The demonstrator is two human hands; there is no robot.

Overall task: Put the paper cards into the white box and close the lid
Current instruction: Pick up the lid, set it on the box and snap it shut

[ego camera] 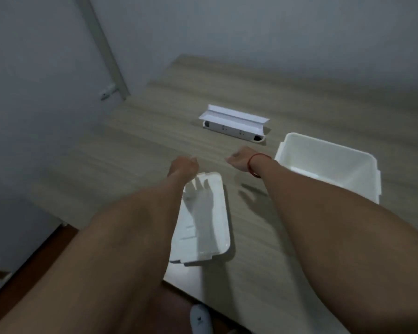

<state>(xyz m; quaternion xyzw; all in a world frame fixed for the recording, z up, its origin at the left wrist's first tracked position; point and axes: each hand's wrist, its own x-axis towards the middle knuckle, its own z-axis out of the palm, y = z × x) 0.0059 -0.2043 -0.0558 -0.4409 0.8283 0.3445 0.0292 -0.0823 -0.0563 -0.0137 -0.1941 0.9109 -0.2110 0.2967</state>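
Both hands reach forward over the bench with nothing in either grip. The left hand is seen from behind the wrist with its fingers curled loosely inward, and the right hand is likewise curled into a loose fist; whether the fingers are fully clenched cannot be told from this angle. A thin red band circles the right wrist. The two hands sit near each other, apart, at the middle of the view. Just below the left hand, toward six o'clock, the white lid lies flat on the bench, with the shadow of a hand and forearm falling across it; the left forearm covers its left edge. At three o'clock from the right hand, the white box stands open on the bench, and the right forearm passes in front of its near left corner. At twelve o'clock from the hands, further back on the bench, lie the paper cards, white and folded, resting on top of a white power strip, well apart from the box and from both hands.
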